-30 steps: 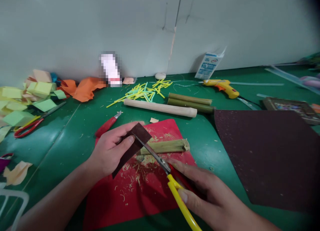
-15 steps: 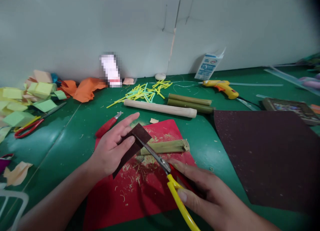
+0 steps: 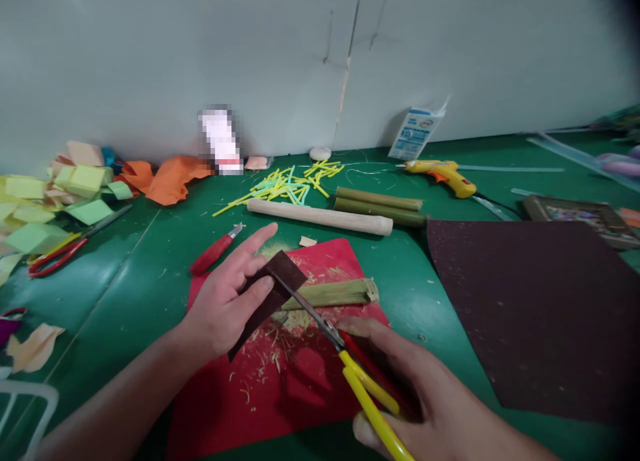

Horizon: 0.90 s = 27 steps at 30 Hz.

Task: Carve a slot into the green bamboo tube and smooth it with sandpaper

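Between the thumb and fingers of my left hand (image 3: 225, 301) is a dark brown strip of sandpaper (image 3: 289, 273), held at a slant. My right hand (image 3: 425, 388) grips scissors (image 3: 367, 394) with one yellow and one red handle. Their blades lie across the strip, with the tip by my left thumb. Below is a red sheet (image 3: 300, 401) strewn with shavings. On it rests a piece of green bamboo (image 3: 345, 292), its left end partly behind the strip. A red-handled knife (image 3: 215, 253) lies just beyond my left hand.
A pale stick (image 3: 320, 217), bamboo lengths (image 3: 380, 210) and cut yellow straws (image 3: 280, 184) lie behind the red sheet. A yellow glue gun (image 3: 445, 174) and a carton (image 3: 417, 133) stand farther back. At right is a large dark sheet (image 3: 540, 314); at left, folded papers (image 3: 85, 181) and more scissors (image 3: 65, 253).
The strip and my left hand have shifted slightly right and down. The fingers of my right hand have moved on the handles, with the thumb now lower, and the scissors have tilted slightly.
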Available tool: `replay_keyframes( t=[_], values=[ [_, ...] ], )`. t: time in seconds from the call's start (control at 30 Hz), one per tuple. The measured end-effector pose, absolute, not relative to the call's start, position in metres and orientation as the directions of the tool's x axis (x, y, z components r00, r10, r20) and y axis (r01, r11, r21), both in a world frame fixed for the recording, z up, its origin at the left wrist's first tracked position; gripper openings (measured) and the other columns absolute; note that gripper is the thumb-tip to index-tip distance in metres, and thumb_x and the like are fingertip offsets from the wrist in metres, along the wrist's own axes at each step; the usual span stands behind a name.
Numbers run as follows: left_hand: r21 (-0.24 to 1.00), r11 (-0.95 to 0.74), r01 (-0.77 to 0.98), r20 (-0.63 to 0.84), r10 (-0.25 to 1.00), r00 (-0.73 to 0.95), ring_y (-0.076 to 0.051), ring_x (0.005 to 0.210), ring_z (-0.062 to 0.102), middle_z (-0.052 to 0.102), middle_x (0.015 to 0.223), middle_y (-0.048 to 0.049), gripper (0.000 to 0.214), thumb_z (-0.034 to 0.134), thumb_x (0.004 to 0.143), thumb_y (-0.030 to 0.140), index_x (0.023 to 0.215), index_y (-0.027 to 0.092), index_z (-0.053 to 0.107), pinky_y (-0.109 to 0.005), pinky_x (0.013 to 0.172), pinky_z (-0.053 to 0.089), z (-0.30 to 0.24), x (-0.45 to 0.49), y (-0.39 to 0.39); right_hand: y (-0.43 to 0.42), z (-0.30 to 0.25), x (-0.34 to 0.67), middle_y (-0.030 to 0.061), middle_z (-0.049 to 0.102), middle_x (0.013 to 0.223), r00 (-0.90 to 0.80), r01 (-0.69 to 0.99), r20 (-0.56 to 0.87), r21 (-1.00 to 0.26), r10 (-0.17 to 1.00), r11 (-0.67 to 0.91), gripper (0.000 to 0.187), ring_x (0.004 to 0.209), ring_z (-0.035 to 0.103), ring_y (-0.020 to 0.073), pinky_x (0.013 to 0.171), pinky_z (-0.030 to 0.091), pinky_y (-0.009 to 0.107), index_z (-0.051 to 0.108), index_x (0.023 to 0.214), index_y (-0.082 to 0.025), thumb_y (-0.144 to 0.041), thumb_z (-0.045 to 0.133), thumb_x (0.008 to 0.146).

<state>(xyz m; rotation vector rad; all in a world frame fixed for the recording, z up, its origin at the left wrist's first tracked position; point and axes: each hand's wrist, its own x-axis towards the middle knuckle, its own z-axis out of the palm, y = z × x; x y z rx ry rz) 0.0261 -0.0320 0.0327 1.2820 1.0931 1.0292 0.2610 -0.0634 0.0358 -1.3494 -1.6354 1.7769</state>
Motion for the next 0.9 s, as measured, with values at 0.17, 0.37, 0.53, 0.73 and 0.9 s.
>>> replay_keyframes(
  t=[0.17,0.37,0.53,0.73,0.9],
  values=[
    [0.999,0.019,0.03,-0.025,0.98,0.197,-0.014,0.09,0.062,0.064,0.106,-0.0016,0.058,0.052,0.091,0.024,0.142,0.035,0.026,-0.022,0.08,0.051,0.036,0.03,-0.037,-0.067,0.037,0.263,0.0072,0.061,0.122,-0.503,0.302,-0.345,-0.929,0.792,-0.213,0.078,0.113,0.056,0.0293,0.09,0.05,0.037,0.048,0.131,-0.027,-0.026,0.076,0.059],
    [0.99,-0.038,0.133,0.014,0.983,0.182,-0.017,0.086,0.064,0.065,0.096,-0.0023,0.065,0.052,0.091,0.025,0.145,0.033,0.017,-0.028,0.079,0.053,0.038,0.033,-0.043,-0.07,0.038,0.258,0.0048,0.061,0.123,-0.495,0.242,-0.32,-0.944,0.808,-0.225,0.077,0.111,0.058,0.0248,0.092,0.049,0.031,0.05,0.126,-0.028,-0.019,0.079,0.056],
    [0.978,-0.063,0.201,0.028,0.985,0.172,-0.019,0.09,0.064,0.065,0.1,-0.0046,0.067,0.05,0.091,0.025,0.146,0.031,0.013,-0.033,0.084,0.052,0.036,0.035,-0.047,-0.061,0.044,0.257,0.0058,0.059,0.126,-0.581,0.217,-0.358,-0.934,0.731,-0.284,0.078,0.11,0.059,0.0251,0.09,0.05,0.03,0.051,0.123,-0.027,-0.011,0.077,0.051],
    [0.978,-0.053,0.2,0.016,0.983,0.181,-0.019,0.087,0.065,0.066,0.098,-0.0042,0.066,0.05,0.092,0.025,0.146,0.031,0.013,-0.032,0.082,0.052,0.037,0.037,-0.048,-0.067,0.034,0.258,0.0076,0.049,0.137,-0.558,0.128,-0.387,-0.914,0.735,-0.384,0.065,0.127,0.042,0.027,0.098,0.044,0.036,0.044,0.132,-0.027,-0.027,0.07,0.072],
    [0.981,-0.034,0.188,0.004,0.987,0.161,-0.014,0.081,0.064,0.066,0.088,-0.0002,0.066,0.05,0.091,0.023,0.145,0.033,0.014,-0.024,0.076,0.052,0.036,0.037,-0.047,-0.07,0.031,0.261,0.0064,0.046,0.14,-0.576,0.079,-0.364,-0.916,0.732,-0.393,0.055,0.128,0.042,0.0234,0.103,0.038,0.035,0.043,0.133,-0.028,-0.04,0.061,0.083]
  ],
)
